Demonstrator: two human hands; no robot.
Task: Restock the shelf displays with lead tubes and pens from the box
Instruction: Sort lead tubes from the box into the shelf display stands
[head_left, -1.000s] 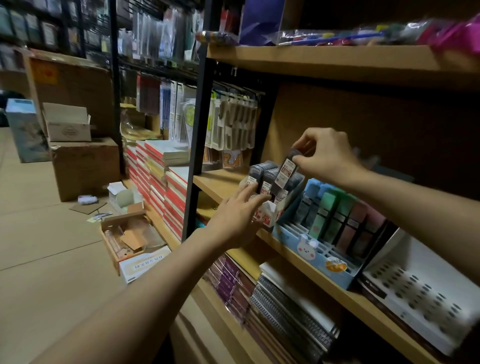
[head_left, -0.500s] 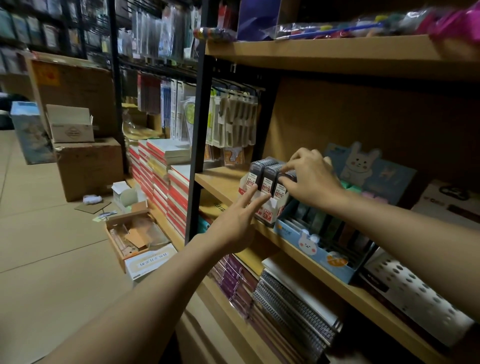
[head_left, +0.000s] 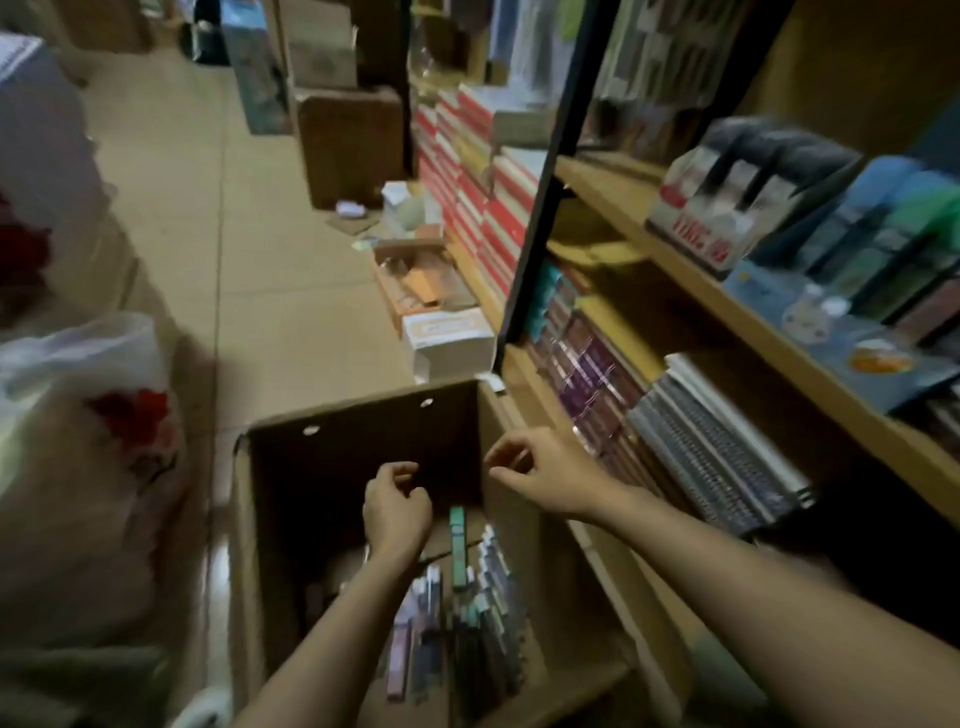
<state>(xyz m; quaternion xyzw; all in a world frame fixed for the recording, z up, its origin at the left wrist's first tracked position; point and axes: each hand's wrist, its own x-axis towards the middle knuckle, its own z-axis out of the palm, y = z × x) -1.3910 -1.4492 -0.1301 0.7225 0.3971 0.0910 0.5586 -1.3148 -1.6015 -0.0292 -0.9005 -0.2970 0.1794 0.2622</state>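
An open cardboard box (head_left: 358, 421) stands on the floor below me, with several lead tubes and pens (head_left: 462, 608) lying in its bottom. My left hand (head_left: 396, 506) hangs inside the box above them, fingers loosely curled, holding nothing. My right hand (head_left: 540, 470) hovers over the box's right wall, fingers loosely curled and empty. On the wooden shelf (head_left: 691, 291) at right sits the white display of dark lead tubes (head_left: 737, 192), and beside it a blue display of pastel tubes (head_left: 872, 249).
Spiral notebooks (head_left: 717, 447) and purple books (head_left: 587, 364) fill the lower shelf. A black upright post (head_left: 550, 197) divides the shelving. Small cartons (head_left: 441, 332) and a brown box (head_left: 353, 145) sit on the floor ahead. A plastic bag (head_left: 88, 415) lies at left.
Both hands have left the lead tube display on the shelf and dropped to the box. My view has swung down from the shelf to the box on the floor.
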